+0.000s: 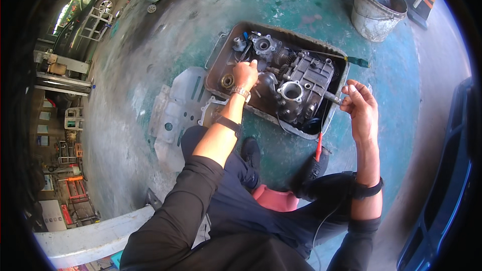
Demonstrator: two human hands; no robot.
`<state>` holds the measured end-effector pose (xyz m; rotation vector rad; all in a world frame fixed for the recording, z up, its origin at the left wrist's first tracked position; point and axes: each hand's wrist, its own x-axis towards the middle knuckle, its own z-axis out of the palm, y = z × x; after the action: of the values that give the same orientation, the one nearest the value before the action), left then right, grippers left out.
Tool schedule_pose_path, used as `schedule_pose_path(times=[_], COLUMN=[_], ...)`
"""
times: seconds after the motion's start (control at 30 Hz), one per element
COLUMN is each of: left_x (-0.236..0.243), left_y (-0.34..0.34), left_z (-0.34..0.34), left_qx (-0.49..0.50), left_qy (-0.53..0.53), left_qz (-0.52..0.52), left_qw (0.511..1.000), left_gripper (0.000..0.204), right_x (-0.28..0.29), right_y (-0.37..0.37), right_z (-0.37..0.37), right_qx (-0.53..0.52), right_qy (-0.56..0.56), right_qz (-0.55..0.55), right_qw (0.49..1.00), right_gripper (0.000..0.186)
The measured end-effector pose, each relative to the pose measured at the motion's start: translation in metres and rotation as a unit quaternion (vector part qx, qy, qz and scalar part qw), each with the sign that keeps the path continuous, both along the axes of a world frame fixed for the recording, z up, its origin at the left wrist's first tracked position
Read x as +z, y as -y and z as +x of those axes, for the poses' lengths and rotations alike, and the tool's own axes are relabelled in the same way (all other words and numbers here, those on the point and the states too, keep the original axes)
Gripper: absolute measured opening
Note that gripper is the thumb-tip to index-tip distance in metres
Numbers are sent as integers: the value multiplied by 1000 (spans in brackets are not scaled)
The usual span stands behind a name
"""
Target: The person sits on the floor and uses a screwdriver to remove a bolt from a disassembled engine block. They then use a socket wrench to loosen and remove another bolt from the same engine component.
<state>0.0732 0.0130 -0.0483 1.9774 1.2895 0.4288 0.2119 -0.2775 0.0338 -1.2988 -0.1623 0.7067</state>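
Note:
A dark metal tray (pixel 217 81) full of greasy machine parts lies on the floor before me. On its right side sits a grey gearbox housing (pixel 314 73) with a round flanged opening. My left hand (pixel 244 75) is closed above the parts at the tray's left; what its fingers hold, if anything, is hidden. Close by it are a brass-coloured ring (pixel 227 81) and a flanged metal part (pixel 264 44). At the right rim, my right hand (pixel 359 106) is closed in a pinch at the outer end of a metal shaft (pixel 331 97), which reaches toward the housing.
A green-handled screwdriver (pixel 358 62) and a red-handled tool (pixel 319 148) rest at the tray's edge. A flat metal plate (pixel 175 115) and a gasket-shaped part (pixel 208 110) lie to the left. A dirty bucket (pixel 376 12) stands far right, a blue vehicle (pixel 442 190) at the right.

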Motion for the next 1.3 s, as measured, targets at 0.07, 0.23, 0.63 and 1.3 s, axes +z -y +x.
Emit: schedule_pose_path(times=[0.07,0.23,0.63,1.3], left_x=[0,10,-35,-73], left_y=[7,45,202,63], left_z=[-1,8,31,-44], left_qx=[11,-40,-238,262], left_qy=[14,60,87,364], left_qz=[19,152,130,-516], left_qw=[1000,986,958,730], left_gripper=[46,39,27,65], right_x=[1,3,6,8], right_y=[1,-4,3,-3], right_z=[-1,-3,3,0], right_qx=[-2,11,-13,-1], right_qy=[-1,1,-4,6], right_qz=[-2,6,27,13], right_qw=[1000,1000,1000,1000], right_gripper=[33,34,27,29])
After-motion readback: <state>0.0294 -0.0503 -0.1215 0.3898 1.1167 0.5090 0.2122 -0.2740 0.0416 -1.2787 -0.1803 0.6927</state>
